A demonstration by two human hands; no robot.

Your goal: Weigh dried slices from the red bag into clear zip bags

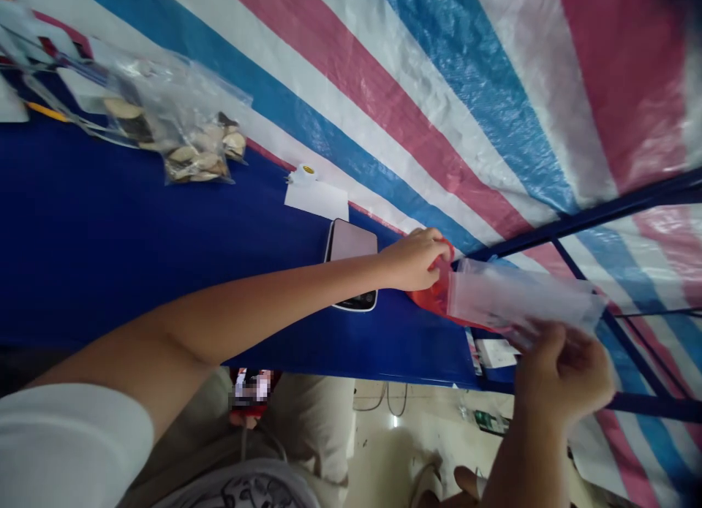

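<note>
Gripping the red piece (428, 300) at the bench's (110, 237) right edge with your left hand (414, 259), you pinch the clear bag (521, 300) in your right hand (559, 373) against it, the piece seemingly not yet inside.

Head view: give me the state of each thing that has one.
left hand, closed on the red item
right hand, pinching the clear bag
clear bag, held up, looks empty
phone, lying flat, screen dark
bag of wood slices, filled, lying on the table
</note>
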